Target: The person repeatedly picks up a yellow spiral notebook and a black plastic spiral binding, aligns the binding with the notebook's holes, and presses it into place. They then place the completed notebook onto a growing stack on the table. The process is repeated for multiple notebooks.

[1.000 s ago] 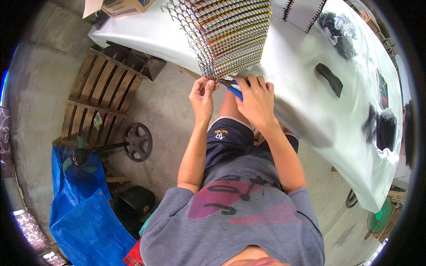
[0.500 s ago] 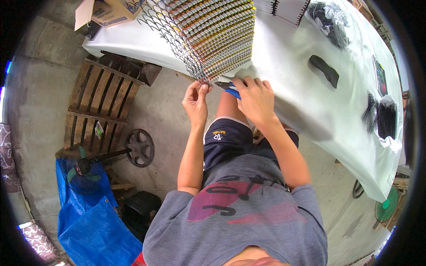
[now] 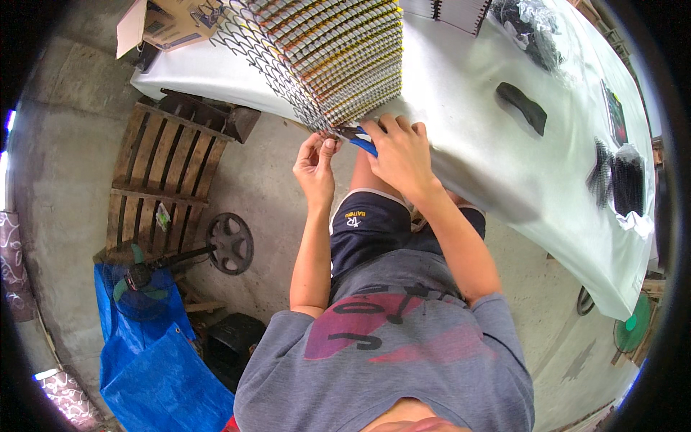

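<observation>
A large block of many rows of looped wire (image 3: 338, 57), grey with yellow and orange strands, stands at the table's near edge. At its lower corner my left hand (image 3: 314, 162) pinches with thumb and fingers; what lies between the fingertips is too small to make out. My right hand (image 3: 399, 151) grips a pair of pliers (image 3: 365, 143) with blue handles and dark jaws. The jaws point left and reach the block's lower corner, close beside my left fingertips. Whether they are closed on a wire cannot be seen.
On the white-covered table (image 3: 461, 122) lie a dark curved piece (image 3: 522, 108), black mesh bundles in plastic (image 3: 628, 187) and a spiral-bound pad (image 3: 457, 14). A cardboard box (image 3: 176, 25) sits far left. A wooden pallet (image 3: 162, 173), a fan (image 3: 137, 281) and a blue tarp (image 3: 165, 367) are left.
The pliers and my right hand have shifted left, bringing the jaws nearer to my left fingertips. My left hand stays at the block's corner. The whole view has shifted slightly.
</observation>
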Available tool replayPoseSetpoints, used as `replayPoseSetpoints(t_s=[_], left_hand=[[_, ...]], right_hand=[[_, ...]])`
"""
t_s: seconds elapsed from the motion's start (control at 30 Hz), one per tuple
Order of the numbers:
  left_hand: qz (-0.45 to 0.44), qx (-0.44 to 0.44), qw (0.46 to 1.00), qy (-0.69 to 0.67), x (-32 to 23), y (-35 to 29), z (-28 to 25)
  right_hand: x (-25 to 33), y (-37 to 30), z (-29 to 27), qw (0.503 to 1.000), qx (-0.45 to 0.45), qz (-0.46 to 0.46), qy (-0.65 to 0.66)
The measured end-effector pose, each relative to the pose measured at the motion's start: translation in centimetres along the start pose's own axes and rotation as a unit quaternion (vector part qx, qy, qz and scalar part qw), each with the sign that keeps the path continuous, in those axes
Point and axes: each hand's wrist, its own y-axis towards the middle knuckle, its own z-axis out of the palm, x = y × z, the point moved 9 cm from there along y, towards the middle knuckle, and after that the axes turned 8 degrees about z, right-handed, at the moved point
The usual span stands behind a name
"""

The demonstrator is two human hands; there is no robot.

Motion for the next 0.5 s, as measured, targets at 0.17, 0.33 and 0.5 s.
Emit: replayPoseSetpoints(t_s=[0.17,0.33,0.5], left_hand=[[0.008,-0.016,1.000,-0.011,0.0,-0.1,0.1],[-0.040,-0.057,0.995,-0.069,0.8,-0.9,-0.5],[-0.281,-0.070,0.824,-0.487,4.6,-2.8,0.7]], right_hand=[[-0.6,0.4,1.2,1.000,0.013,-0.013,-0.008],[-0.8,0.3,1.4,1.000,0.022,-0.007,-0.011],[-1.0,-0.4,-0.8,0.999,-0.034,0.002,0.013]])
